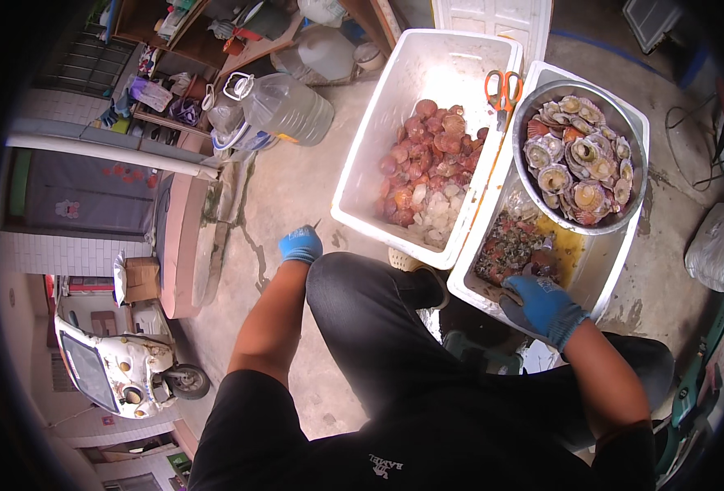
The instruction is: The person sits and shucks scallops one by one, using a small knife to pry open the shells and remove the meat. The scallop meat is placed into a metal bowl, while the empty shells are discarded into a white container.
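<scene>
My left hand (301,244), in a blue knit glove, is beside my knee. A thin pointed tool (318,224) juts from its fingers, its handle hidden. My right hand (540,304), gloved in blue and grey, is at the near rim of the right foam box (607,279); whatever is in its fingers cannot be made out. Dark scraps and reddish shell pieces (512,245) lie in that box beside yellowish liquid. A metal bowl (641,178) of opened scallops (589,156) rests on its far part. The left foam box (362,166) holds reddish scallops (423,153) and ice chunks (442,212).
Orange-handled scissors (503,98) lie across the adjoining box rims. A large plastic water jug (291,110) stands on the concrete floor at the upper left, near cluttered shelves. A white bag (715,245) is at the right, and a white three-wheeled vehicle (123,368) at the lower left.
</scene>
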Demonstrator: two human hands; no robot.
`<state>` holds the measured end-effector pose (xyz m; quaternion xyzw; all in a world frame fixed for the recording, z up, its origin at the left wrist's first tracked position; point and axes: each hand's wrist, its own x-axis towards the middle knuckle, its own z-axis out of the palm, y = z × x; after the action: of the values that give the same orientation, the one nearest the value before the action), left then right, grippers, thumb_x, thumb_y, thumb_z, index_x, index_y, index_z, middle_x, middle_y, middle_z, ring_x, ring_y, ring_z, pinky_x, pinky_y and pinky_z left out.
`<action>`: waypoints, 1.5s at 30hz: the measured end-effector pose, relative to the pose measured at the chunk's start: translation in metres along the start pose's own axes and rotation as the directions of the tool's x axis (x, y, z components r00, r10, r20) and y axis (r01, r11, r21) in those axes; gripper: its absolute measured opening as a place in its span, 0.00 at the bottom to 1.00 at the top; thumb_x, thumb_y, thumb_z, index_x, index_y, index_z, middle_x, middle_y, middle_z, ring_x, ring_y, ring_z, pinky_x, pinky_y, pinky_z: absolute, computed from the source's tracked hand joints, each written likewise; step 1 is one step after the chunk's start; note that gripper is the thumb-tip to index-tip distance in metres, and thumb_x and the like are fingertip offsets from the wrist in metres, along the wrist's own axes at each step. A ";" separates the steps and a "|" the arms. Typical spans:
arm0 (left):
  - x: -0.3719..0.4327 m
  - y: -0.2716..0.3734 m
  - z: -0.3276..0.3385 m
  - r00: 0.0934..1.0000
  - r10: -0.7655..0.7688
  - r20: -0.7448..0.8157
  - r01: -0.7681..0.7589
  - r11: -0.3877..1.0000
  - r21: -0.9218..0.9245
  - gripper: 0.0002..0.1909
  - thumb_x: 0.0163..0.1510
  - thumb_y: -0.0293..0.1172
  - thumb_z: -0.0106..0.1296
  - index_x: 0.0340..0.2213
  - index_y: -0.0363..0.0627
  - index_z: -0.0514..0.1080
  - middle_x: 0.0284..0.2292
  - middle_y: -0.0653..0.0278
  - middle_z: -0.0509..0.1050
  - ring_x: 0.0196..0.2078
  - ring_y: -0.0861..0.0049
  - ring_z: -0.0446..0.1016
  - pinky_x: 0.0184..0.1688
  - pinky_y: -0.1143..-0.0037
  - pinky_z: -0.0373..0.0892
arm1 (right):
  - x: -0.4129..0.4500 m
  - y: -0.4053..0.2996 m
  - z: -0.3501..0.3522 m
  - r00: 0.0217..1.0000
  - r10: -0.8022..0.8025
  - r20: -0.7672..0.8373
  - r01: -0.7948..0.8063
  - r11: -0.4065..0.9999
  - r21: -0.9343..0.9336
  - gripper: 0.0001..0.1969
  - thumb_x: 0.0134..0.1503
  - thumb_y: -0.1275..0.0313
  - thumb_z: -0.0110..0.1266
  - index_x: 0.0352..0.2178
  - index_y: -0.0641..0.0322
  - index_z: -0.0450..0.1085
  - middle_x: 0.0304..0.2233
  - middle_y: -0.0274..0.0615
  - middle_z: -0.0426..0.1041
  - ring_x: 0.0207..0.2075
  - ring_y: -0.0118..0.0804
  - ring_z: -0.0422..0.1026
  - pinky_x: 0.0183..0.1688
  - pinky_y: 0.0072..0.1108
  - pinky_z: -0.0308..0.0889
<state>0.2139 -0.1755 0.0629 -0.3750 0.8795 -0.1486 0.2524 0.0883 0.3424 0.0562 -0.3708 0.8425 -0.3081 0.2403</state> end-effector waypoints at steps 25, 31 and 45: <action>0.022 0.105 -0.096 0.974 0.148 -0.170 -0.193 0.939 -0.285 0.18 0.57 0.35 0.47 0.45 0.45 0.80 0.41 0.43 0.81 0.47 0.50 0.81 0.52 0.58 0.74 | 0.008 -0.004 -0.006 1.000 -0.003 0.018 0.003 1.000 0.021 0.17 0.61 0.56 0.55 0.39 0.59 0.76 0.34 0.56 0.79 0.36 0.58 0.79 0.42 0.43 0.74; 0.130 0.190 -0.024 0.850 0.461 0.257 -0.268 0.796 -0.542 0.18 0.59 0.41 0.53 0.46 0.46 0.78 0.45 0.51 0.81 0.48 0.56 0.81 0.51 0.63 0.75 | 0.005 0.004 -0.016 0.998 0.056 0.031 -0.058 0.996 0.065 0.16 0.59 0.61 0.59 0.44 0.60 0.76 0.37 0.57 0.79 0.39 0.60 0.78 0.44 0.42 0.75; 0.235 0.402 -0.042 0.561 0.820 -0.115 -0.774 0.470 -0.425 0.17 0.61 0.41 0.51 0.46 0.45 0.78 0.44 0.50 0.81 0.49 0.53 0.79 0.52 0.62 0.72 | 0.023 0.032 -0.015 0.982 0.115 0.152 -0.153 0.950 0.273 0.21 0.63 0.62 0.58 0.51 0.68 0.73 0.42 0.58 0.79 0.42 0.57 0.79 0.47 0.40 0.74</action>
<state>-0.1836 -0.0741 -0.1618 0.0252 0.9466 0.2033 0.2489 0.0496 0.3466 0.0404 -0.2943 0.7947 -0.3829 0.3677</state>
